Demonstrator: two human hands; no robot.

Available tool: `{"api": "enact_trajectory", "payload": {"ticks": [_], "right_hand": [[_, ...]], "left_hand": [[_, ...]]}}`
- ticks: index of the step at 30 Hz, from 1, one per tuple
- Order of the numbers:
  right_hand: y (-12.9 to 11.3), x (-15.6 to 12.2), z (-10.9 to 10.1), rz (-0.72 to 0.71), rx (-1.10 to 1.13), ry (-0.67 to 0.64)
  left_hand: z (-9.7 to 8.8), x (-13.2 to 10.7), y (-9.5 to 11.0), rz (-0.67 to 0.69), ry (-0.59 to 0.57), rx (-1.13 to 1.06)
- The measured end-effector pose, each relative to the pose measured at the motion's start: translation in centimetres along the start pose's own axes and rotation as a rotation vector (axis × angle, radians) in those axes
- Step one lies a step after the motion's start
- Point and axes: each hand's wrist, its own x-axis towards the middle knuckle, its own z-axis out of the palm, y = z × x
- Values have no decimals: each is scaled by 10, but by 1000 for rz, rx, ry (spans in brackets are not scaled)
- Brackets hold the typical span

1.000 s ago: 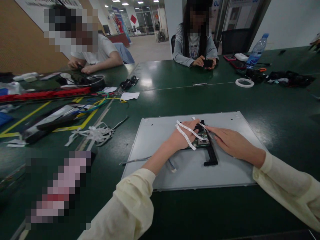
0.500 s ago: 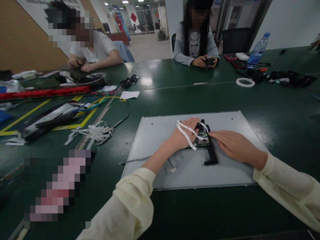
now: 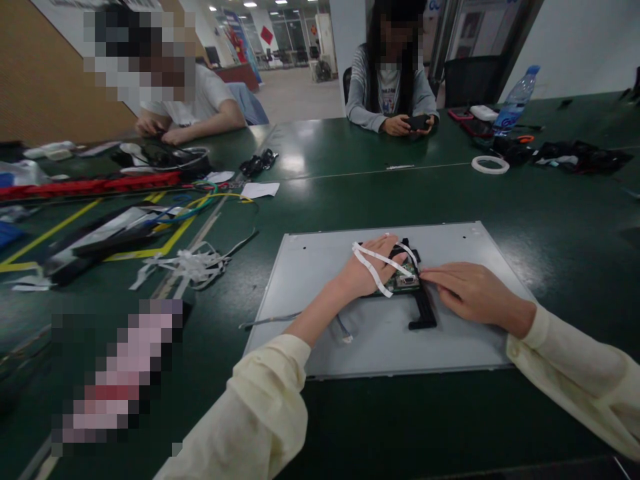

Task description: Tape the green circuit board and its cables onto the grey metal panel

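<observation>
On a grey flat panel (image 3: pixel 320 267) lies a green circuit board (image 3: pixel 406 283) in a black frame (image 3: pixel 425 310). My left hand (image 3: pixel 367 272) rests over the board's left part and holds it down, its fingers partly hidden. Narrow white strips (image 3: pixel 376 275) loop across the back of that hand and over the board. At the board's right edge, my right hand (image 3: pixel 465 290) has thumb and fingers pinched together where one white strip arcs down to the fingertips. A thin grey cable (image 3: pixel 270 321) with a small white plug (image 3: pixel 346 338) passes under my left forearm.
Crumpled white strips (image 3: pixel 197 267) and a pixelated pink item (image 3: pixel 125 373) lie left of the panel. Cables and tools crowd the far left. A white tape roll (image 3: pixel 491 165) and plastic bottle (image 3: pixel 517 100) are at the right. Two people sit across the green table (image 3: pixel 330 197).
My right fingertips have shifted very slightly at the board's right edge, and the strip over the board sits a little differently. My left hand has stayed in place.
</observation>
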Motion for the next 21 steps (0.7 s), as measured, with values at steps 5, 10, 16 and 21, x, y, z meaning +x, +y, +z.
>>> {"api": "enact_trajectory", "payload": {"ticks": [5,10,16,21], "right_hand": [[-2,0,-1,-7,-17,-8],[-1,-1,0,49,-11,-4],[1,0,-6,249,155,119],[-4,4,-14,485,629,316]], "left_hand": [[2,-1,-1,19,35,-5],[3,-2,-2,10,60,-24],[-5,1,0,-19,116,-156],[-24,4,21,11,184,-52]]}}
